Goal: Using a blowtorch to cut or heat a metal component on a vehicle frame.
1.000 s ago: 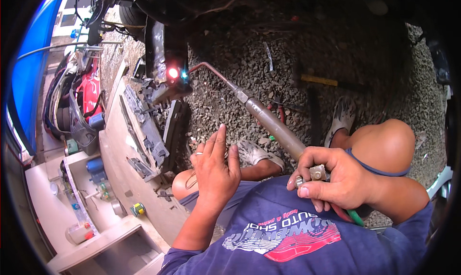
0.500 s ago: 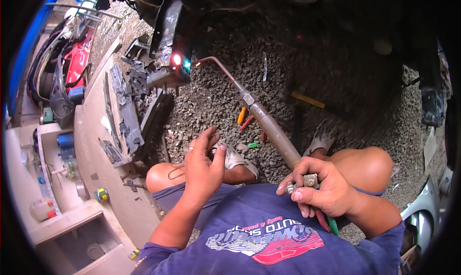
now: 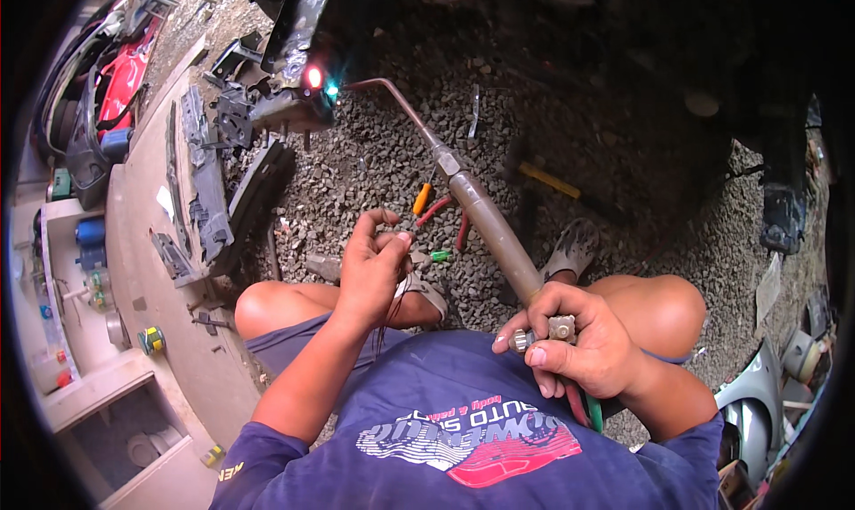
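Observation:
My right hand (image 3: 583, 341) grips a gas welding torch (image 3: 494, 227) by its valve end, with a red and a green hose (image 3: 595, 414) hanging below. The torch's bent copper tip points up and left at a dark metal car part (image 3: 289, 109), where a blue-green flame (image 3: 332, 88) burns beside a glowing red spot (image 3: 313, 76). Left of the torch, my left hand (image 3: 374, 265) is raised over my knee, thumb and fingers pinched together. A thin dark wire (image 3: 386, 310) hangs down from it; its upper end is hard to make out.
On the gravel lie an orange-handled tool (image 3: 422, 198), red-handled pliers (image 3: 435, 209), a green object (image 3: 440, 256) and a yellow bar (image 3: 549, 180). Torn metal pieces (image 3: 207, 180) lie on a board at left, near a white cabinet (image 3: 134, 385). A dark vehicle body overhangs the far side.
My left hand has gone from spread fingers to a pinch, and the wire now hangs below it. The view has shifted slightly; the torch tip stays at the glowing spot.

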Demonstrator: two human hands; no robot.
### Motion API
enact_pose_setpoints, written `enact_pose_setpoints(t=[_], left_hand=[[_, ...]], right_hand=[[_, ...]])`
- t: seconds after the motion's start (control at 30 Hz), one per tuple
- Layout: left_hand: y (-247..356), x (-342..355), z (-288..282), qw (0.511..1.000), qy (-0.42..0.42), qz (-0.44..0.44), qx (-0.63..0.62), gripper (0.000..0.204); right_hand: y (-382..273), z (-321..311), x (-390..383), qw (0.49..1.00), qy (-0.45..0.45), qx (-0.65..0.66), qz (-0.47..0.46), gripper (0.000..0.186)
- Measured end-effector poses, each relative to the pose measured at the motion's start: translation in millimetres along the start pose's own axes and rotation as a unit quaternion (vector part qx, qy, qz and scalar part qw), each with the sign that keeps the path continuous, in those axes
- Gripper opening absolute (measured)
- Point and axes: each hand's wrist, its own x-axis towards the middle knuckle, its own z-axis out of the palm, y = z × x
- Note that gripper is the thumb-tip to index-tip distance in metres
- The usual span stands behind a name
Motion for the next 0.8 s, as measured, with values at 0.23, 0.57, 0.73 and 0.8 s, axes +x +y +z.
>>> enact_pose_setpoints(t=[0.23, 0.57, 0.73, 0.8], left_hand=[[-5.7, 11.0, 1.3, 1.000, 0.013, 0.023, -0.002, 0.028], [-3.3, 21.8, 4.7, 0.999, 0.014, 0.036, 0.009, 0.024], [-5.4, 22.2, 3.0, 0.999, 0.016, 0.041, 0.018, 0.024], [-6.9, 22.4, 2.0, 0.999, 0.019, 0.038, 0.016, 0.024]], right_hand=[[-0.7, 0.9, -1.5, 1.000, -0.003, 0.010, -0.001, 0.017], [-1.1, -2.1, 0.3, 1.000, -0.004, -0.009, 0.005, 0.018], [-2.4, -0.3, -0.3, 1.000, -0.005, -0.004, 0.007, 0.018], [-3.1, 0.0, -0.3, 1.000, -0.004, -0.006, 0.009, 0.017]])
